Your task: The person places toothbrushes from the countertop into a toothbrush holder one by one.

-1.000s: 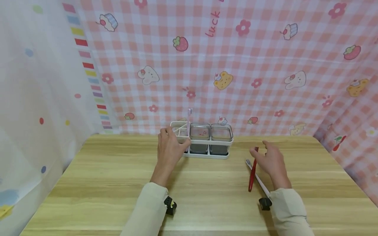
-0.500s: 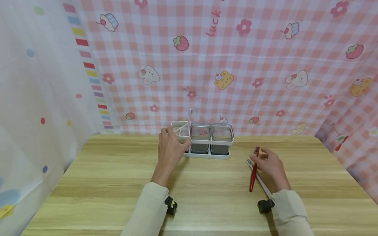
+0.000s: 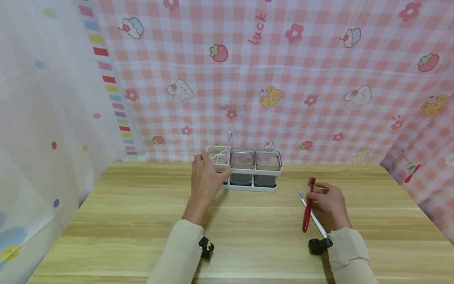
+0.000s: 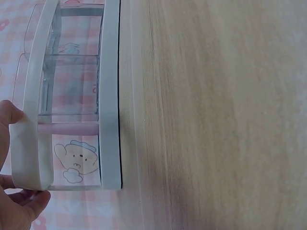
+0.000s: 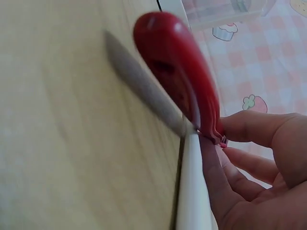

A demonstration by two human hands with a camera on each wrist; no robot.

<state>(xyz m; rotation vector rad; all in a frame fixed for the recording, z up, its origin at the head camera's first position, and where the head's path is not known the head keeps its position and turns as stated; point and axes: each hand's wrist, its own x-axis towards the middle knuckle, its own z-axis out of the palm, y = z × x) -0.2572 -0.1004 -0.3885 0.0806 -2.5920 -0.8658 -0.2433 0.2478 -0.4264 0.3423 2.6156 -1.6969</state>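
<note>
At the left end of a white toothbrush holder (image 3: 264, 172), my left hand (image 3: 205, 179) grips the upper rail, thumb in front and fingers round the end. A pale purple toothbrush (image 3: 229, 138) stands upright in the holder; its stem (image 4: 69, 128) shows behind the rails in the left wrist view. My right hand (image 3: 330, 201) pinches a red toothbrush (image 3: 306, 217) near its head, the handle pointing towards me. In the right wrist view the red handle (image 5: 168, 45) casts a shadow on the table. Beneath it a white toothbrush (image 3: 319, 227) lies on the wood, partly hidden by the right wrist.
Two clear cups (image 3: 242, 158) sit in the holder's middle and right places. Its left place has a divided top (image 3: 219, 159). The wooden table (image 3: 248, 236) meets a pink checked cloth (image 3: 198, 110) at the back; more cloth hangs on both sides.
The right thumb and fingers have closed on the red toothbrush, and it has shifted slightly to the right. The left hand keeps its grip on the holder.
</note>
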